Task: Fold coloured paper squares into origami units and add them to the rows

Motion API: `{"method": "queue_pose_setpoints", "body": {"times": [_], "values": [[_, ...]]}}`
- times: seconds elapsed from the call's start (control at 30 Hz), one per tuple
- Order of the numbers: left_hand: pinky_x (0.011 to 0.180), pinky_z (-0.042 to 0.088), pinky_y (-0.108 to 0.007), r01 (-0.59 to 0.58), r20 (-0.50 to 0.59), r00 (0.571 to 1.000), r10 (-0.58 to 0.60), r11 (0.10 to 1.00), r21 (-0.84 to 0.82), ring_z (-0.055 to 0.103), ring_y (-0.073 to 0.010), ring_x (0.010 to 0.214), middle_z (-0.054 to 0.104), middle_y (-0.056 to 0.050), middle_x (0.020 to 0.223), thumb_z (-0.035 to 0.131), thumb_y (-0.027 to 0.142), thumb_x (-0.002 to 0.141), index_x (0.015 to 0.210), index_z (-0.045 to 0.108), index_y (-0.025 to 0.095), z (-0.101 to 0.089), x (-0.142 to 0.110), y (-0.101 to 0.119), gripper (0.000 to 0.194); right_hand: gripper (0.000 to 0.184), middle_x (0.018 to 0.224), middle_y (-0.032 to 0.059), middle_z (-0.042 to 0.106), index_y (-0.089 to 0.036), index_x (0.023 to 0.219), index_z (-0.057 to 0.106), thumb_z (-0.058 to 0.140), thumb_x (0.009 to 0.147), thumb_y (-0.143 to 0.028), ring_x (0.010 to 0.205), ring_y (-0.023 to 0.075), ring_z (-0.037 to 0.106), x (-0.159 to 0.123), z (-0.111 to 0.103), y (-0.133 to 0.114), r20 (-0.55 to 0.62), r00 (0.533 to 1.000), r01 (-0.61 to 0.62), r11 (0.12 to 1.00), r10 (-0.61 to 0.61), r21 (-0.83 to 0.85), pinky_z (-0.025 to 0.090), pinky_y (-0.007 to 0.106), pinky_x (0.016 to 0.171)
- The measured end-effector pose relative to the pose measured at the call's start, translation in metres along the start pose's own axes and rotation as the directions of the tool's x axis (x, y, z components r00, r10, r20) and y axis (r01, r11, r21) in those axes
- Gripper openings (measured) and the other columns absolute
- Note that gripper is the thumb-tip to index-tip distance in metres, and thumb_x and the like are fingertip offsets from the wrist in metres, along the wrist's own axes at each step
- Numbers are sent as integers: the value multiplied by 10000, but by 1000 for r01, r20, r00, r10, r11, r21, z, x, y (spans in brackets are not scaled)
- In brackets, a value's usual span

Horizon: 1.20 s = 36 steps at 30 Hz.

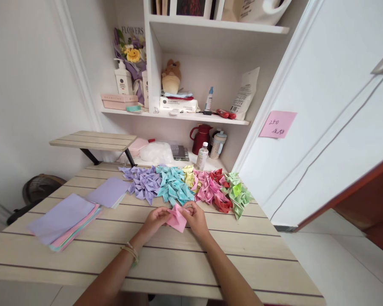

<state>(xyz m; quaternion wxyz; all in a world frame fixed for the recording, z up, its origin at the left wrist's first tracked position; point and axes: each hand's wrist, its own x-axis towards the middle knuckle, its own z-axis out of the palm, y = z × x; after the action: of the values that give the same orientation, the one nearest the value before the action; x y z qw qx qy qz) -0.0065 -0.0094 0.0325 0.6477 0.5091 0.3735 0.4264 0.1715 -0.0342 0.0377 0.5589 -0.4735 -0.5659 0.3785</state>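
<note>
A pink sheet of origami paper (pixel 178 220), partly folded, is held between my two hands just above the wooden table (pixel 166 259). My left hand (pixel 156 219) pinches its left side, and my right hand (pixel 195 216) grips the upper right side. Beyond my fingers lie heaps of folded paper pieces: purple ones (pixel 144 182), blue ones (pixel 174 185), yellow ones (pixel 189 175), pink ones (pixel 207 186), red ones (pixel 223 204) and green ones (pixel 239 195). My fingers cover parts of the pink paper.
Stacked coloured paper (pixel 64 216) and a smaller purple stack (pixel 109 191) lie at the left. Behind them stands a small raised shelf (pixel 94 140). A clear bottle (pixel 202 156), a red jug (pixel 201 138) and a pale tumbler (pixel 218 145) stand at the back.
</note>
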Motion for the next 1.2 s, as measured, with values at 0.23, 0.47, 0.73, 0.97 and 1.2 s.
{"method": "queue_pose_setpoints", "body": {"times": [0.23,0.47,0.73,0.97,1.2], "values": [[606,475,-264,4,50,999,-3,1000,-16,616,-156,642,670,-60,768,698,474,632,907,624,141,0,-2,2,438,141,767,45,670,-210,795,687,616,730,-313,698,191,557,-1,-4,-3,-15,993,117,982,-120,-147,410,290,674],[576,443,-216,-19,11,1000,18,999,38,578,-124,587,651,-15,623,754,346,595,717,657,127,-3,4,-3,268,157,707,32,659,-188,794,676,571,750,-295,585,148,534,-3,-3,-3,-45,989,131,979,-140,-153,403,242,551],[613,466,-246,-34,-39,999,35,999,37,600,-155,633,678,-30,686,768,355,547,729,660,127,-2,4,-3,310,203,667,17,616,-159,784,623,574,754,-354,522,108,494,0,-1,1,-32,995,95,994,-97,-45,385,199,465],[585,478,-246,-80,-136,987,82,997,14,599,-157,627,643,-7,668,694,473,601,725,601,147,-6,7,-6,361,238,654,7,600,-175,873,637,493,799,-349,556,130,547,-1,0,1,73,995,71,997,-70,-6,451,227,502],[554,472,-238,-83,-83,993,86,996,36,580,-137,562,597,12,592,698,427,628,676,557,142,-5,7,-8,321,260,669,4,610,-173,945,694,581,720,-237,486,94,433,0,-1,6,113,991,85,988,-70,-130,359,199,458]]}}
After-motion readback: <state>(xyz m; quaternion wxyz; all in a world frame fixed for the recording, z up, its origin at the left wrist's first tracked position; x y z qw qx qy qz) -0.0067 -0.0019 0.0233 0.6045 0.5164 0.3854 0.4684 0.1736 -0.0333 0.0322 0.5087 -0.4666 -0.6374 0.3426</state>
